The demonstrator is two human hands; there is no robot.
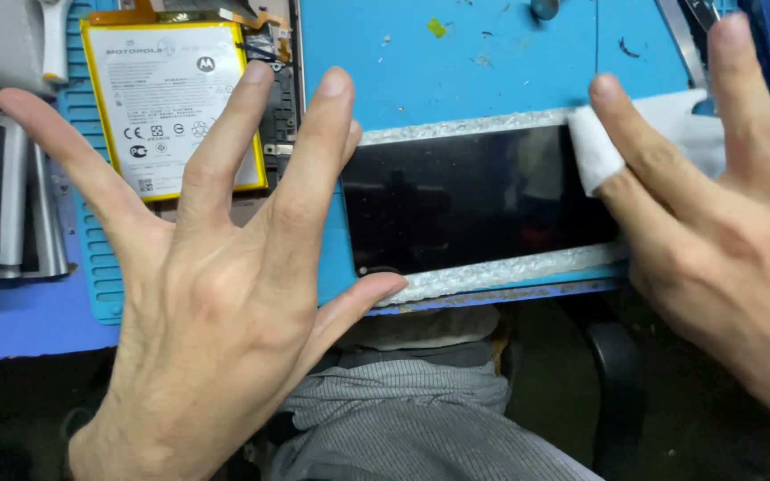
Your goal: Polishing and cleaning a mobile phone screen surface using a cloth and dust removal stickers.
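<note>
The left hand is spread wide, palm down, all fingers fanned apart and holding nothing; its thumb tip rests at the lower left corner of a black phone screen panel, and its middle and ring fingertips lie near the panel's upper left corner. The right hand is also open with fingers apart, and its forefinger presses a small folded white wipe against the panel's upper right edge; whether a second finger pinches the wipe I cannot tell.

The screen panel lies flat, long side across, at the front edge of a blue work mat, sitting on a strip of pale, crinkled padding that shows along its top and bottom sides. The glass is dark and reflects the person's outline.

Just beyond the left hand's fingers lies an opened phone body with a white, yellow-edged battery exposed in it, resting on a ridged teal mat. Further left, near the edge of view, stand dark phone parts with silver frames. Metal tools lie at the top right. Below the bench edge a grey striped garment covers the person's lap
</note>
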